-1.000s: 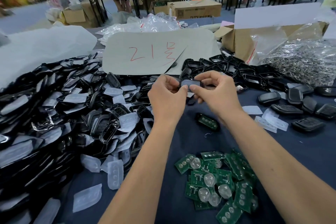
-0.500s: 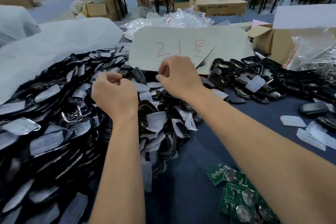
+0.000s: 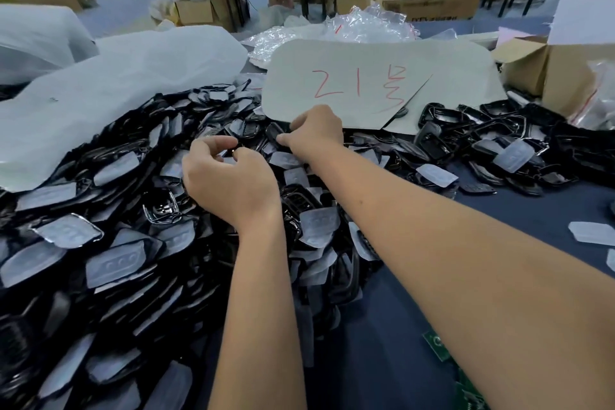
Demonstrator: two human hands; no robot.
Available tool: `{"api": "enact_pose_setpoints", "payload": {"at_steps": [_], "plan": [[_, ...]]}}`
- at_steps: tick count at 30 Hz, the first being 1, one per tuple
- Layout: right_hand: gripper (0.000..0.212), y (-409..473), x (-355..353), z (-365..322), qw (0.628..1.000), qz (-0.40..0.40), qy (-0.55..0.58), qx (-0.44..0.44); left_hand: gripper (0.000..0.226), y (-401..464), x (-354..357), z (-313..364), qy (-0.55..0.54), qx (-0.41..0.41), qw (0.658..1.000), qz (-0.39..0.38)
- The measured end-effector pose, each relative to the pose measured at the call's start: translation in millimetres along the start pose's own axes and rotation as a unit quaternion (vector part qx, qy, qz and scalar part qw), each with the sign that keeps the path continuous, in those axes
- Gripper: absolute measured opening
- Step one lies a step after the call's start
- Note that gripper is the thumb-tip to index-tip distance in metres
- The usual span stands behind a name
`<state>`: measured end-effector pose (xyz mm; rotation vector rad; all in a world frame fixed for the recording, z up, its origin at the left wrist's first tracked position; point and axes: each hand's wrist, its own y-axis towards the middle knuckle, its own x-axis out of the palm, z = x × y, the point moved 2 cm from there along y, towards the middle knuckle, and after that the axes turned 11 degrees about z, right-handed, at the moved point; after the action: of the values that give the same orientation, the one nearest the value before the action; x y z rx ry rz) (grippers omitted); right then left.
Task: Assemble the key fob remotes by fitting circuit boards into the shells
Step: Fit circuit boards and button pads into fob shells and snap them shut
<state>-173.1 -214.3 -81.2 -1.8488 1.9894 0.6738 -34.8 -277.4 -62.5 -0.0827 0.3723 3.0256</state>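
Head view: both hands reach into the heap of black shells that fills the left half of the dark blue table.

The left hand hovers over the middle of the heap, back of the hand to the camera. Its fingers are curled, thumb and forefinger drawn close together at about 12 o'clock of the hand, with a small dark, shiny bit between the tips. What that bit is I cannot tell; it is too small and partly covered.

The right hand lies at 1 o'clock from the left one, just beside it but apart. Its fingers are curled and pinch the edge of a black shell piece that sticks out at the hand's 9 o'clock. The fingertips are hidden under the knuckles.

Translucent button pads lie scattered among the shells. A second, smaller spread of shells sits at 3 o'clock from the right hand.

The green circuit boards show only as a corner and a strip at 5 o'clock, mostly covered by the right forearm and cut off by the frame's lower edge.

A card with red marks lies at 12 o'clock, its lower edge behind the right hand.
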Motion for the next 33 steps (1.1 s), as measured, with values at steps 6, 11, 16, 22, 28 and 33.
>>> {"api": "enact_pose_setpoints", "payload": {"at_steps": [6,11,16,22,28,33], "plan": [[0.035,0,-3,-7,0.995,-0.095,-0.004,0.012,0.025,-3,2,-1,-0.002,-0.013,1.000,-0.007],[0.047,-2,-4,-12,0.986,-0.165,-0.029,-0.008,0.025,-3,3,-1,-0.004,-0.017,1.000,-0.007],[0.036,-3,-10,-7,0.983,-0.181,0.034,0.016,0.025,-3,4,-1,-0.004,-0.016,1.000,-0.011],[0.023,-7,-27,-1,0.974,-0.151,0.161,0.041,0.025,-2,6,-3,-0.009,-0.011,1.000,-0.009],[0.017,-19,-64,7,0.951,-0.071,0.299,0.044,0.017,-7,8,3,-0.055,0.030,0.998,-0.031],[0.022,-47,-130,44,0.957,0.048,0.274,-0.084,0.006,-39,30,18,-0.132,-0.095,0.944,-0.288]]}}
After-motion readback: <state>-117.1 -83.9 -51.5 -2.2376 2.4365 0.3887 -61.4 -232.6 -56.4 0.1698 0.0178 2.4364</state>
